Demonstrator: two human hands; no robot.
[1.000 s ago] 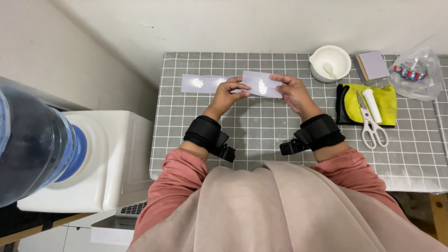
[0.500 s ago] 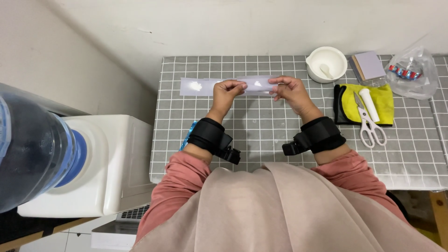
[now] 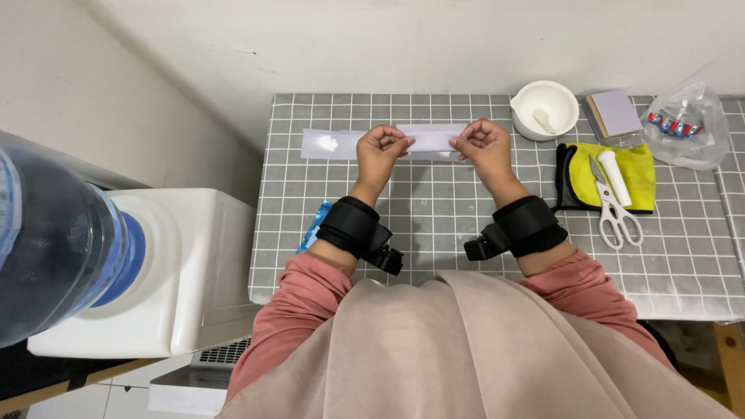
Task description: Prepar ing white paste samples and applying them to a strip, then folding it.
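Note:
A long pale lilac paper strip (image 3: 431,138) lies across the far part of the grey checked table (image 3: 434,209). My left hand (image 3: 380,151) pinches the strip near its middle-left, fingers curled on it. My right hand (image 3: 483,146) pinches it a little further right. The strip's left end (image 3: 326,144) lies flat on the table beyond my left hand. Both wrists wear black bands.
A white bowl with a pestle (image 3: 544,110) stands at the back right, next to a lilac paper stack (image 3: 615,111) and a clear plastic bag (image 3: 687,124). White scissors (image 3: 615,206) rest on a yellow cloth (image 3: 613,175). A water dispenser (image 3: 116,271) stands left of the table.
The paper, held up as a shorter folded piece between my hands a second ago, now lies stretched out as a long strip. Both hands stay on it.

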